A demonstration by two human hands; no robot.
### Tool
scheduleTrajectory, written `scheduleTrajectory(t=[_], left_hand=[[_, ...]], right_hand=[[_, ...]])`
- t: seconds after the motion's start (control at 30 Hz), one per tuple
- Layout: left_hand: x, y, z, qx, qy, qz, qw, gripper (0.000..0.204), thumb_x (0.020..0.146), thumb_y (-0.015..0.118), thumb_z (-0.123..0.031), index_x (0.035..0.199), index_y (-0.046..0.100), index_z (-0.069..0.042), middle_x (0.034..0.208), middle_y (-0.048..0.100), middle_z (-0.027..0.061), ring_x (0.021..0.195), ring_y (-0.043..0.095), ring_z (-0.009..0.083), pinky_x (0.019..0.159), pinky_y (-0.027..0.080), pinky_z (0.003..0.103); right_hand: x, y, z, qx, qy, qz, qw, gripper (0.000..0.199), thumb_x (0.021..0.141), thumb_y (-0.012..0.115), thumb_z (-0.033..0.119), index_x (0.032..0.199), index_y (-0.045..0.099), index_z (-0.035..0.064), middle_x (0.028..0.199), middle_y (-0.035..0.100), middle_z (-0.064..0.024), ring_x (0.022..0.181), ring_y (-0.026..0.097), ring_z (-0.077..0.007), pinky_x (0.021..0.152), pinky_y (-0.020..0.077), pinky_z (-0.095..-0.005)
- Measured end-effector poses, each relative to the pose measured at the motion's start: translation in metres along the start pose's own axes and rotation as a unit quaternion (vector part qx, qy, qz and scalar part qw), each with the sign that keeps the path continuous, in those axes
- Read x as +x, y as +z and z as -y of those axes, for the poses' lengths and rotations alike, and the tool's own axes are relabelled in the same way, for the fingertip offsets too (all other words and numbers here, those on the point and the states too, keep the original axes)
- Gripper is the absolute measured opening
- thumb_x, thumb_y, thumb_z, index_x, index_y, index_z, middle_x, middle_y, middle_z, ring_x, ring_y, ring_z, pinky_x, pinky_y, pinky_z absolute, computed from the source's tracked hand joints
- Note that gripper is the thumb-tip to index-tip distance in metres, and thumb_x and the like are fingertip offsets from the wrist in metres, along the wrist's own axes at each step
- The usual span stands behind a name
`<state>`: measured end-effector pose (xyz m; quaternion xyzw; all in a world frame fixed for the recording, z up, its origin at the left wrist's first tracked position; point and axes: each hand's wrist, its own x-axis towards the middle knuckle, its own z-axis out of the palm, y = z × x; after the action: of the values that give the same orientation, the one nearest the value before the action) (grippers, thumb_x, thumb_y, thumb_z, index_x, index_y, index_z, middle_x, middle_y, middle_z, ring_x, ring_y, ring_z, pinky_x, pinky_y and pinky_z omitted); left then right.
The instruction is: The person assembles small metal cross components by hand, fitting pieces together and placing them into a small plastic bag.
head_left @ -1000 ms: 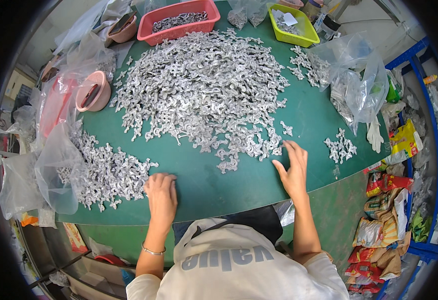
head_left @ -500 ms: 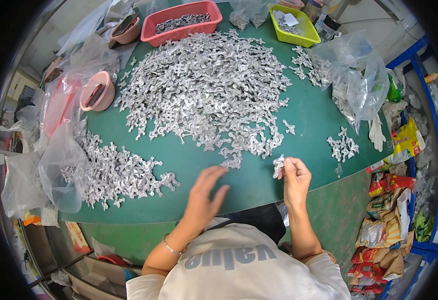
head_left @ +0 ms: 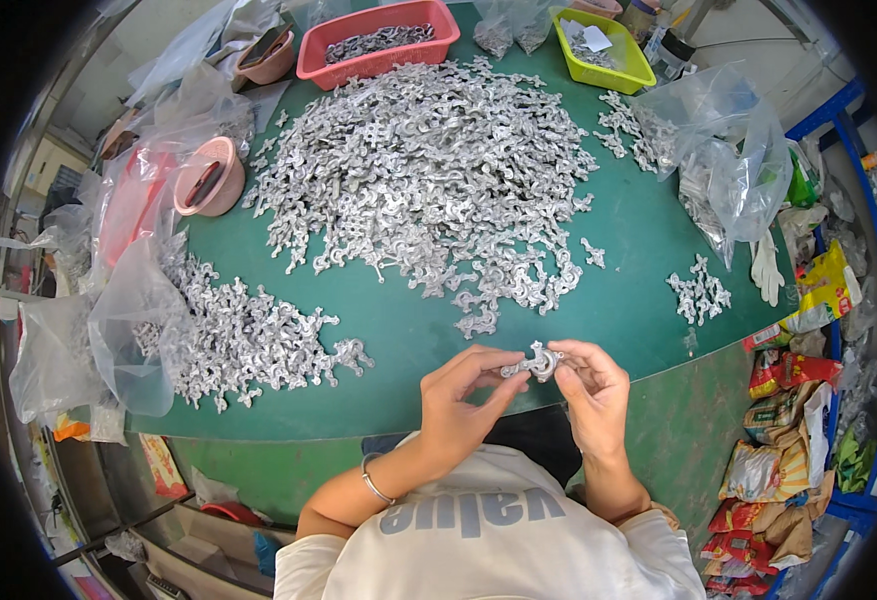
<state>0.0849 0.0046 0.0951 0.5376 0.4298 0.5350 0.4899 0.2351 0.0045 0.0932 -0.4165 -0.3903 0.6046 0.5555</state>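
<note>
Here, both hands meet over the near edge of the green table, pinching one small silvery metal part between them: the left hand grips its left end with fingertips, the right hand closes on its right side. The part's exact shape is hard to tell, perhaps curved. Just beyond lies the big heap of metal parts; a smaller pile sits to the left beside a clear plastic bag. Far off stand a red tray and a yellow tray.
</note>
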Motion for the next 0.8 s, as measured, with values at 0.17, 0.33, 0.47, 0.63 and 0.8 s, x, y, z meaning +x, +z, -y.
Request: scheduleTrajectory(t=[0.17, 0.33, 0.47, 0.63, 0.8], left_hand=[[0.000, 0.000, -0.008, -0.005, 0.011, 0.009, 1.000, 0.027, 0.072, 0.060, 0.013, 0.098, 0.058, 0.007, 0.091, 0.058, 0.0139, 0.077, 0.062, 0.0194, 0.069, 0.053, 0.026], [-0.001, -0.004, -0.011, 0.010, 0.006, 0.025, 1.000, 0.023, 0.073, 0.060, 0.011, 0.096, 0.059, 0.008, 0.089, 0.059, 0.0138, 0.074, 0.062, 0.0187, 0.068, 0.053, 0.025], [-0.004, -0.009, -0.015, 0.017, -0.040, 0.077, 0.996, 0.016, 0.076, 0.060, 0.007, 0.092, 0.060, 0.008, 0.080, 0.061, 0.0134, 0.065, 0.061, 0.0167, 0.061, 0.052, 0.024], [-0.003, -0.009, -0.017, -0.114, -0.147, 0.060, 0.981, 0.011, 0.079, 0.062, -0.002, 0.088, 0.061, 0.005, 0.073, 0.062, 0.0085, 0.060, 0.059, 0.0106, 0.054, 0.047, 0.020], [-0.001, -0.012, -0.016, -0.210, -0.233, 0.069, 0.947, 0.012, 0.082, 0.060, -0.005, 0.087, 0.060, 0.007, 0.073, 0.061, 0.0091, 0.060, 0.058, 0.0108, 0.054, 0.048, 0.021]], right_hand=[[0.001, -0.005, 0.001, 0.037, 0.019, 0.008, 0.999, 0.020, 0.084, 0.057, 0.007, 0.098, 0.056, -0.0068, 0.087, 0.061, -0.0100, 0.077, 0.056, -0.0127, 0.071, 0.0440, -0.0244], [0.001, -0.006, -0.003, 0.057, 0.016, 0.010, 0.998, 0.018, 0.084, 0.058, 0.008, 0.095, 0.057, -0.0057, 0.085, 0.061, -0.0102, 0.076, 0.056, -0.0128, 0.070, 0.0437, -0.0240], [0.004, -0.005, -0.008, 0.093, -0.002, 0.028, 0.995, 0.012, 0.085, 0.056, 0.010, 0.082, 0.056, -0.0020, 0.079, 0.059, -0.0104, 0.069, 0.053, -0.0122, 0.065, 0.0417, -0.0234], [0.004, -0.001, -0.005, 0.093, -0.007, 0.027, 0.995, 0.017, 0.086, 0.056, 0.012, 0.074, 0.052, 0.0007, 0.074, 0.057, -0.0099, 0.063, 0.049, -0.0113, 0.060, 0.0390, -0.0229], [0.002, 0.001, -0.002, 0.035, -0.046, 0.009, 0.998, 0.019, 0.085, 0.057, 0.012, 0.071, 0.050, 0.0008, 0.071, 0.056, -0.0099, 0.063, 0.049, -0.0117, 0.058, 0.0391, -0.0228]])
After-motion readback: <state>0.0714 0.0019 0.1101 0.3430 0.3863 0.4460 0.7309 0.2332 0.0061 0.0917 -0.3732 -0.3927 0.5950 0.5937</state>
